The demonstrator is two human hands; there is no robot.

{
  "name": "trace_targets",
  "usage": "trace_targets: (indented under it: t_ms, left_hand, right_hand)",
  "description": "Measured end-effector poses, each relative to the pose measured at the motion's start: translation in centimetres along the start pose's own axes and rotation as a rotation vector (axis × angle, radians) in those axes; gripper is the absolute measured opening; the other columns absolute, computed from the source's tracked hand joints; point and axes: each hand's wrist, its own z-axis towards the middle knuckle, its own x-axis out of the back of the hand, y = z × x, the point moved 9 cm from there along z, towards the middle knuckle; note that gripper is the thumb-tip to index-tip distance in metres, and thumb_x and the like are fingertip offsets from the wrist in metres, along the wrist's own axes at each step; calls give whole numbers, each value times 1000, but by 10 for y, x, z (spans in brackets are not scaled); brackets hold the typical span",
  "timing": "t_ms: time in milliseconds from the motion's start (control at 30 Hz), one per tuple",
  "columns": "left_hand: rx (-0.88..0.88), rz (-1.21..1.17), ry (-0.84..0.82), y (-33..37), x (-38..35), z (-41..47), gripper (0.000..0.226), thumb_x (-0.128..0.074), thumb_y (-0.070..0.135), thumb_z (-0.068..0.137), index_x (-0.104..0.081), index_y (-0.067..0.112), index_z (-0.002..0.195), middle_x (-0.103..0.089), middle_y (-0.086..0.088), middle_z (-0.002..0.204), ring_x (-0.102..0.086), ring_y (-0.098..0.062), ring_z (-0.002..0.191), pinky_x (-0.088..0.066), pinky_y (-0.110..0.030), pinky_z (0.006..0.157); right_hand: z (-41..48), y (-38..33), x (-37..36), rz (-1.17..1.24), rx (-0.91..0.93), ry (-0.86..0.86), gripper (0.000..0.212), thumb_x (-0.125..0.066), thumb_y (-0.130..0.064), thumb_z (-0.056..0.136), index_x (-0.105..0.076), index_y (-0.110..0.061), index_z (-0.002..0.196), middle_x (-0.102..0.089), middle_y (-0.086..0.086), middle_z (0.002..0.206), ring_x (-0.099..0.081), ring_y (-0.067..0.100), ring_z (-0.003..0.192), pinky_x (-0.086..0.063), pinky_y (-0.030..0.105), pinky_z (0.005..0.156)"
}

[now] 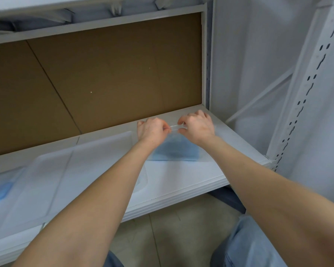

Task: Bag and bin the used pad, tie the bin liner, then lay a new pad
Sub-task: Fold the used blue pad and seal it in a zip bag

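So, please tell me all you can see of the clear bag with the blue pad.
The bag looks like thin clear plastic and lies flat on the white shelf, near its right end. A folded blue pad shows through it. The left hand and the right hand pinch its top edge between them.

One head-worn wide-angle view looks forward and down, close over the white shelf (181, 182) and floor (162, 237)

The left hand (152, 130) and right hand (197, 128) cover the top edge of the clear bag (204, 160) — its seal cannot be made out. The blue pad (175, 151) inside reads as a blur, its folds unclear. The tray (52, 170) runs off the left edge — as does another blue pad (0, 191).
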Motion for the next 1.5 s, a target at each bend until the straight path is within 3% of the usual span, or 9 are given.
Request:
trace_targets:
  t_ms: [200,1133,1500]
  left_hand:
    - [71,-47,-33,-20,0,0,20,-57,40,89,-72,33,99,-70,12,109,-58,-14,110,-31,-32,93]
    - [188,-175,-61,-58,8,-10,22,-60,41,89,-71,29,103,-70,5,113,-58,-19,112,-37,-31,94]
    - [241,-255,-18,-72,13,-12,21,-63,37,88,-71,25,103,-69,3,105,-60,-20,104,-43,-28,83]
  right_hand:
    - [0,-1,-4,3,-19,-20,24,-44,-28,99,-64,-29,112,-65,1,115,-44,26,115,-34,37,97]
    - [0,4,0,16,-65,6,20,-49,-26,99,-63,-28,113,-65,2,112,-45,24,114,-36,38,101]
    - [-2,11,3,14,-84,-1,22,-46,-23,99,-63,-27,111,-66,4,109,-44,26,116,-35,39,100]
